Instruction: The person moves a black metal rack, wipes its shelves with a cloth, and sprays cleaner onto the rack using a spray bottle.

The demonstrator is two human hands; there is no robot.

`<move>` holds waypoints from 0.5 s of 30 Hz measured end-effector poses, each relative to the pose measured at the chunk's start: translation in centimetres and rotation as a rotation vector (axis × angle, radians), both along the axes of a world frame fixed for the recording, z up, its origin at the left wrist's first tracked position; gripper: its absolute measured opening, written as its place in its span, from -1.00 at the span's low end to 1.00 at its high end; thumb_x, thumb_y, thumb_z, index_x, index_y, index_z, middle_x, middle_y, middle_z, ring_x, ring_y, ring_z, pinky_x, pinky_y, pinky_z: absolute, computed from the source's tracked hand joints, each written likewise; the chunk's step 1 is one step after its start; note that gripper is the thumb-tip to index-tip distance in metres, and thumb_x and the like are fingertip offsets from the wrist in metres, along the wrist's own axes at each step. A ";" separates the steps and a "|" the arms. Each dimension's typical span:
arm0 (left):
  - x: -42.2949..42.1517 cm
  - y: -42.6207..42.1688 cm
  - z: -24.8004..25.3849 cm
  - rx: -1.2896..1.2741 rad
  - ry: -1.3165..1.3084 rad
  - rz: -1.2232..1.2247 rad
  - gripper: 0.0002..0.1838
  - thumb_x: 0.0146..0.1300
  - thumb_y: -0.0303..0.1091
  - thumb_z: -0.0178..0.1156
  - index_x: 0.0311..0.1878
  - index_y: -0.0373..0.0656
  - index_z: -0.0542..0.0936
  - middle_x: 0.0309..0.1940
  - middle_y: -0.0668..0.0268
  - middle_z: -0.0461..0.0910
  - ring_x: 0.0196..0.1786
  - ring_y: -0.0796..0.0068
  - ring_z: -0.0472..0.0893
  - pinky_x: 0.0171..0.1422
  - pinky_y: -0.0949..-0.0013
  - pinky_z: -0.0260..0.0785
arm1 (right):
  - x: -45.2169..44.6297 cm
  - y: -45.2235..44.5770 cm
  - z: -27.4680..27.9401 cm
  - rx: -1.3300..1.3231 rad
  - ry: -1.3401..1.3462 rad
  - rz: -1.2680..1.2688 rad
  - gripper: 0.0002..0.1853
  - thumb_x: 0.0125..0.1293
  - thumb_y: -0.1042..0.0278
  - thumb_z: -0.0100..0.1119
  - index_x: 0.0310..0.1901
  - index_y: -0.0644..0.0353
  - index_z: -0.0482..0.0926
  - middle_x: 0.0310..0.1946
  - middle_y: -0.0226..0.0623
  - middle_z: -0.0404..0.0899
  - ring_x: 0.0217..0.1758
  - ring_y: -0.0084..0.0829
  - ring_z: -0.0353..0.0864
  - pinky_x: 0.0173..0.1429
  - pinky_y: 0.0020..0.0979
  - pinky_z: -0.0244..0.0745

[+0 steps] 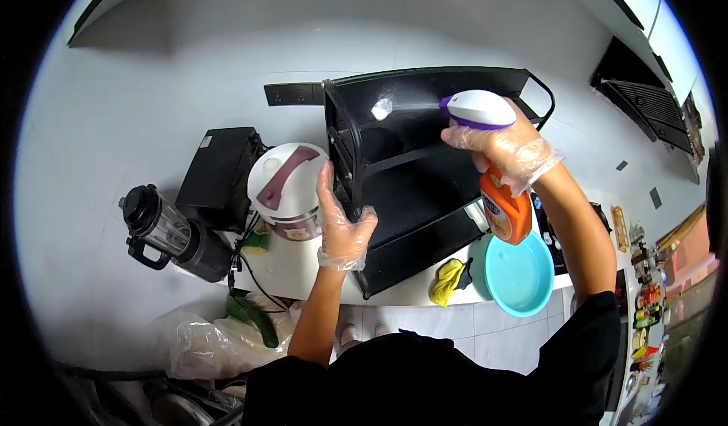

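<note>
My right hand (pixel 509 144), in a clear plastic glove, grips an orange spray bottle (pixel 506 210) with a white and purple spray head. Its nozzle points left at the back panel of a black two-tier rack (pixel 425 191). A mist streak leads from it to a patch of white foam (pixel 382 108) on that panel. Also gloved, my left hand (pixel 343 232) is at the rack's left side, fingers stretched and thumb apart; I cannot tell whether it touches the frame. Close beside it stands a white rice cooker (pixel 285 176) with a maroon handle.
A turquoise basin (pixel 519 278) and a yellow-black cloth (pixel 450 280) lie along the counter's front edge. Left of the cooker are a black box-shaped appliance (pixel 218 172) and a blender (pixel 178 232) with loose cables. A cucumber (pixel 252 320) rests on plastic bags below.
</note>
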State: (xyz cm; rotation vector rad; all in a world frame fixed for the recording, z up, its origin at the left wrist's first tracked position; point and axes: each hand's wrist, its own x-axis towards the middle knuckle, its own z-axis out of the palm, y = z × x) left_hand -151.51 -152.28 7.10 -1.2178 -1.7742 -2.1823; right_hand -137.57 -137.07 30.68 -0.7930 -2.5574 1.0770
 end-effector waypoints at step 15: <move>0.3 1.3 -1.3 0.038 0.035 -0.020 0.07 -0.15 -0.66 0.01 0.54 -0.40 -0.20 0.55 -0.14 -0.11 0.62 0.00 -0.12 0.67 0.12 -0.43 | 1.4 -1.8 -1.9 -0.259 0.122 -0.149 -0.74 0.12 0.23 0.43 -0.28 0.14 0.55 -0.56 -0.43 0.50 -0.65 -0.51 0.41 -0.52 -0.45 0.30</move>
